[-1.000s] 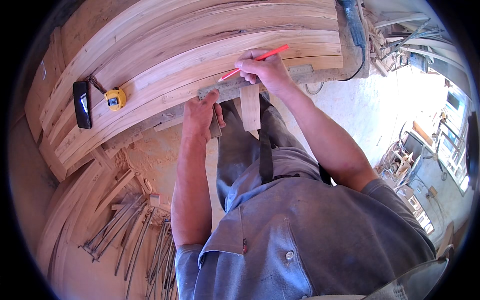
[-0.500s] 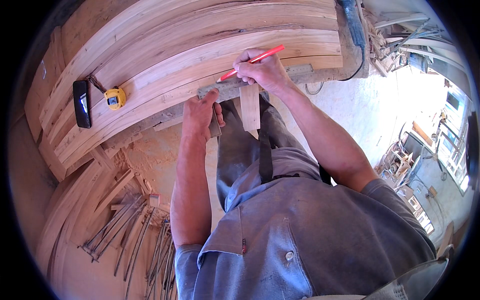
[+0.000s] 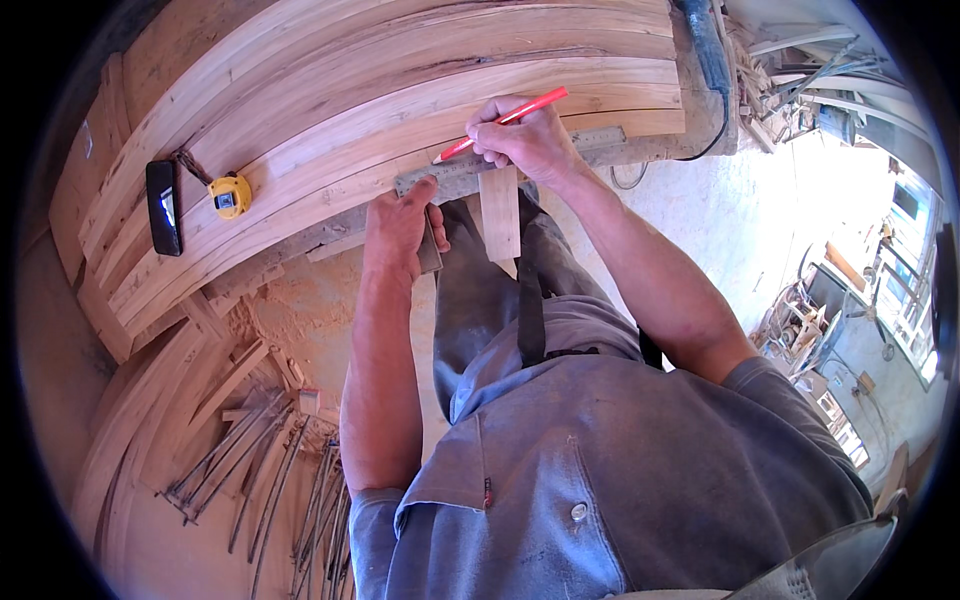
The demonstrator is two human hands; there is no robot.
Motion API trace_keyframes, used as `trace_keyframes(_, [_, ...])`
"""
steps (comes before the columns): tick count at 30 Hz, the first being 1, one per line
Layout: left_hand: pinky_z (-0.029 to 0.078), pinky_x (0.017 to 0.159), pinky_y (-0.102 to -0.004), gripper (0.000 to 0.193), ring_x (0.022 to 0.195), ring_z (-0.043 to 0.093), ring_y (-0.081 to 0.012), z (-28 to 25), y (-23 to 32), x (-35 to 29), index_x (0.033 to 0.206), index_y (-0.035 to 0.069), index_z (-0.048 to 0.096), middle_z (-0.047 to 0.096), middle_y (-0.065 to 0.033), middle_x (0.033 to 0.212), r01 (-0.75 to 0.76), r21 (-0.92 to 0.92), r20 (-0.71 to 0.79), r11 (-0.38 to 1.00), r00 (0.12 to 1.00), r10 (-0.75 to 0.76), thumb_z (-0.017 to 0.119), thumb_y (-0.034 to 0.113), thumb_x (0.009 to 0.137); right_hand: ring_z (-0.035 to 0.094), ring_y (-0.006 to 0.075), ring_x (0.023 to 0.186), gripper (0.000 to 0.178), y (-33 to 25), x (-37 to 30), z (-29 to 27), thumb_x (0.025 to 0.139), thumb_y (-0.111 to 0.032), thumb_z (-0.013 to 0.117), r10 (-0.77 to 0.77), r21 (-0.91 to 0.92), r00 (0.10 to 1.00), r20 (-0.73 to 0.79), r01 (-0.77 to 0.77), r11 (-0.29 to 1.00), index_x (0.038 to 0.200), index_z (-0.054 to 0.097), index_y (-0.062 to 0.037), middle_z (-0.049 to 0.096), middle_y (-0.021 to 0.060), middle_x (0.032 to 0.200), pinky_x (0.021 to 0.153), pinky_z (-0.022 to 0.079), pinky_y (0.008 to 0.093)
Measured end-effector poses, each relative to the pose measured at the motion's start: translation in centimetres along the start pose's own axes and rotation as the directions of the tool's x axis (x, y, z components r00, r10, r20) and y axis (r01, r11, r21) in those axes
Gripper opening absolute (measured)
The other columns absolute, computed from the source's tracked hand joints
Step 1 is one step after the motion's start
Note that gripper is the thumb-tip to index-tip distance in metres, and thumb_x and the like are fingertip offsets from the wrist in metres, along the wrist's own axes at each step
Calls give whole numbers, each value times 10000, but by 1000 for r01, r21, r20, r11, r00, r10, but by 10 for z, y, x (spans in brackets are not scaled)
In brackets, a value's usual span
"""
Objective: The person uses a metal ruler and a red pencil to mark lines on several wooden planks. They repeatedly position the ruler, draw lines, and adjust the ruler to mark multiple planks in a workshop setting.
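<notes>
My left hand [image 3: 400, 225] is closed around the stock of a metal try square [image 3: 455, 182], its thumb on the corner. The square's long graduated blade lies along the near edge of the wooden boards [image 3: 420, 95] and runs to the right. In my right hand [image 3: 525, 140] a red carpenter's pencil [image 3: 535, 106] is pinched, tilted, with its tip by the board surface just beyond the blade. Whether the tip touches the wood I cannot tell. A short pale wood strip [image 3: 501, 222] sticks out from the near edge toward me, between my hands; its far end is hidden under the blade.
On the left of the boards lie a dark phone [image 3: 164, 208] and a yellow tape measure [image 3: 230, 197]. A corded power tool [image 3: 706, 45] rests at the right end, its cable hanging down. Metal bar clamps [image 3: 265, 480] and curved timber [image 3: 150, 430] stand at lower left.
</notes>
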State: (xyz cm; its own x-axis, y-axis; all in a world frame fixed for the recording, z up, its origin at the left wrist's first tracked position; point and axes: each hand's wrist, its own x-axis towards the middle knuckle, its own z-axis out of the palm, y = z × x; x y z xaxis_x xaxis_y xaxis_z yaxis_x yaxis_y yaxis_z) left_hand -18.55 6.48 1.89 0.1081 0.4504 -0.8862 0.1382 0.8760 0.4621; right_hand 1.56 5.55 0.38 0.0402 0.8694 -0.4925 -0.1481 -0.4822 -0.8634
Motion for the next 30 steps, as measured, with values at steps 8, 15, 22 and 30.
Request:
trace_keyframes(8, [454,422,-368,244,439,520,-181,-1,0,1,942,11,575,552,-72,611,11,5,11,1000,1000,-11,655,242,934,568,78,604,155,0,1,-1,886,-129,701,18,-17,1000,5,-18,1000,894,687,25,645,53,725,512,442,225])
trace_keyframes(15, [449,414,-369,247,434,517,-183,0,-1,1,959,4,574,549,-73,609,4,-8,4,1000,1000,-4,657,235,930,579,83,610,167,-1,2,0,893,-139,704,30,-3,1000,-8,-30,1000,902,686,27,651,58,731,522,458,228])
trace_keyframes(22, [445,392,-361,278,411,517,-193,0,-1,1,974,-44,575,550,-92,594,-24,-10,3,1000,1000,24,643,221,923,600,120,607,172,5,5,-6,897,-143,712,-21,243,993,-116,49,969,937,684,22,659,81,745,537,481,257])
trace_keyframes(30, [463,418,-397,238,449,540,-209,-7,-7,9,941,24,588,558,-83,625,60,-16,53,998,997,-59,662,250,936,600,158,619,156,0,-55,-26,907,-131,679,19,258,964,-264,52,965,934,661,21,653,94,752,583,491,297])
